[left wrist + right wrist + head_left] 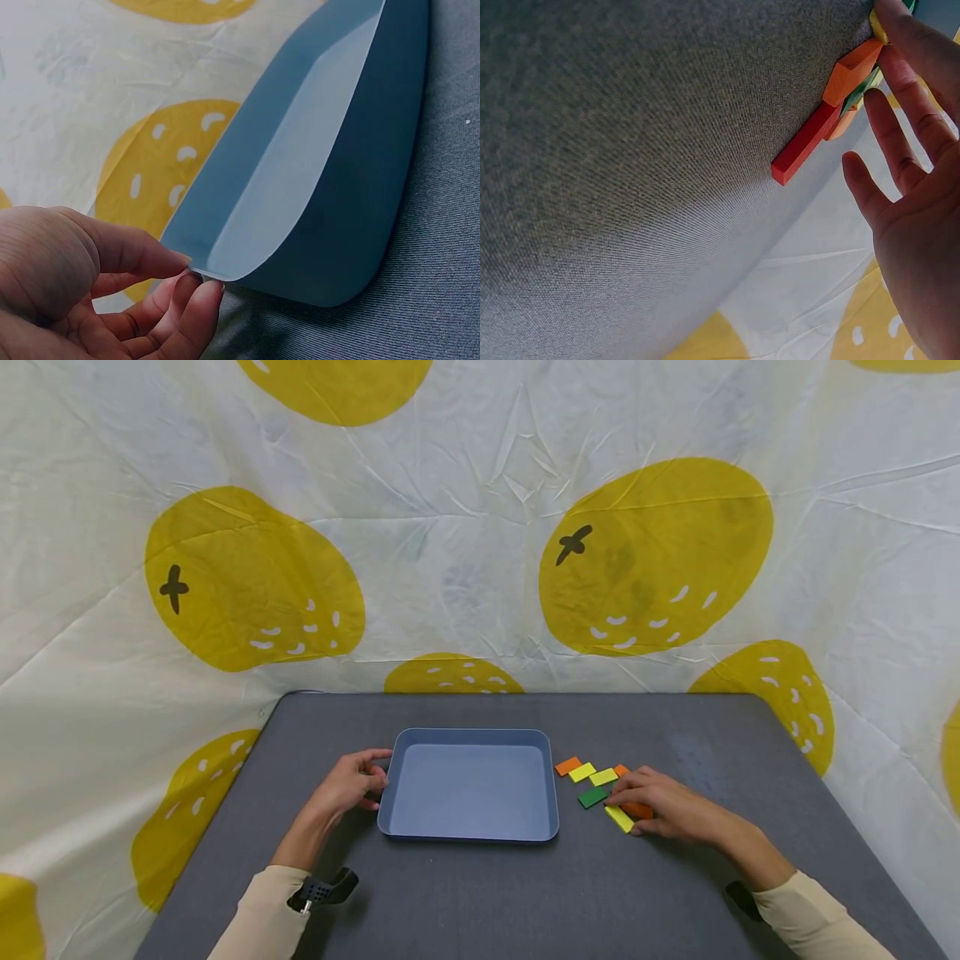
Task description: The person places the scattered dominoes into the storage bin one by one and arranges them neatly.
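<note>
A shallow blue-grey tray (468,839) lies flat on the table. At its left side, my left hand (350,789) pinches the rim; the left wrist view shows the thumb (131,247) on top and curled fingers below. To the right of the tray, my right hand (663,806) pinches a yellow block (619,819) between thumb and index finger. Under that hand sits an orange block (637,811), partly covered. A green block (592,797) is just left of the fingers. The right wrist view also shows a red block (804,144) beside the orange one, its other fingers spread.
Beyond the right hand's fingers lie two more yellow blocks (603,777) and an orange block (568,767) close to the tray's right wall. The dark grey table (450,893) ends at a white curtain (450,568) printed with yellow shapes.
</note>
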The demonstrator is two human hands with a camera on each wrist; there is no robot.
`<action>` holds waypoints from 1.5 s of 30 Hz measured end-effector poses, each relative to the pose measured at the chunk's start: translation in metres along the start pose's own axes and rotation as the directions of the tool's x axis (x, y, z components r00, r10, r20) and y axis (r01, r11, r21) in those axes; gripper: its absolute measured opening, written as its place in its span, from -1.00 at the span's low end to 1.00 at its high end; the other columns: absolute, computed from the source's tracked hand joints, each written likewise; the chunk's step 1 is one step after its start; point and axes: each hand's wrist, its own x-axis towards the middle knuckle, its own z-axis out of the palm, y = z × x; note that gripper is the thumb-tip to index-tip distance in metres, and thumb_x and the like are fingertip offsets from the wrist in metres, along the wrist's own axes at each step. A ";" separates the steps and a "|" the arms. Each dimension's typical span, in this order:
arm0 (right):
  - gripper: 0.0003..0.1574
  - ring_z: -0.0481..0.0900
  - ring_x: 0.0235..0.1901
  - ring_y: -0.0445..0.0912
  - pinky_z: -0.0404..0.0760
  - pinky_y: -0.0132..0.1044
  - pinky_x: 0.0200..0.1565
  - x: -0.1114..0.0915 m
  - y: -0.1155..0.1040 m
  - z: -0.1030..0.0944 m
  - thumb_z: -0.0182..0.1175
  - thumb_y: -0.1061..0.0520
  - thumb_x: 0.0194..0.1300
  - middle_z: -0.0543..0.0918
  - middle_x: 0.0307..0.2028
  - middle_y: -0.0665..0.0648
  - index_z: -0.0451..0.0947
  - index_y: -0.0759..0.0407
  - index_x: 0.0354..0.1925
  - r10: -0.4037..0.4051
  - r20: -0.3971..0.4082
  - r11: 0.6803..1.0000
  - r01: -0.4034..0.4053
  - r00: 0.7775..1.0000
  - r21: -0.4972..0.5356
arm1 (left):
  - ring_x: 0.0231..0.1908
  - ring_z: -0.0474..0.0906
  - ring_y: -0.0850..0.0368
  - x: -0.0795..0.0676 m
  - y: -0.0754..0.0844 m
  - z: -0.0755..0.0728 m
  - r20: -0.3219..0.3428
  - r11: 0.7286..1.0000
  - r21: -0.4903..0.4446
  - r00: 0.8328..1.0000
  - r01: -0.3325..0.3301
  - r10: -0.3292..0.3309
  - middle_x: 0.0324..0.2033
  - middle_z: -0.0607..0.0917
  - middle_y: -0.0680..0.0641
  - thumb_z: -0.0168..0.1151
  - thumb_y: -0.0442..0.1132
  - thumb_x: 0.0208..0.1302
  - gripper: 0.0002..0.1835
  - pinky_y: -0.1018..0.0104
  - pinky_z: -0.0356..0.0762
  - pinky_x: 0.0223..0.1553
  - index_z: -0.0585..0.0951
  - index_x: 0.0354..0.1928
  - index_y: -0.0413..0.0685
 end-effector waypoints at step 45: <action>-0.53 0.48 -0.05 -0.17 0.56 -0.13 -0.01 0.019 -0.014 -0.007 0.41 -0.18 0.26 0.61 -0.04 -0.18 0.69 -0.03 0.05 0.119 -0.035 0.991 -0.117 0.992 0.059 | -0.34 0.55 -0.02 0.005 0.001 0.002 -0.026 0.999 0.011 0.999 0.040 -0.039 -0.22 0.54 -0.20 0.18 -0.50 0.32 -0.44 0.15 0.67 -0.47 0.47 0.37 -0.20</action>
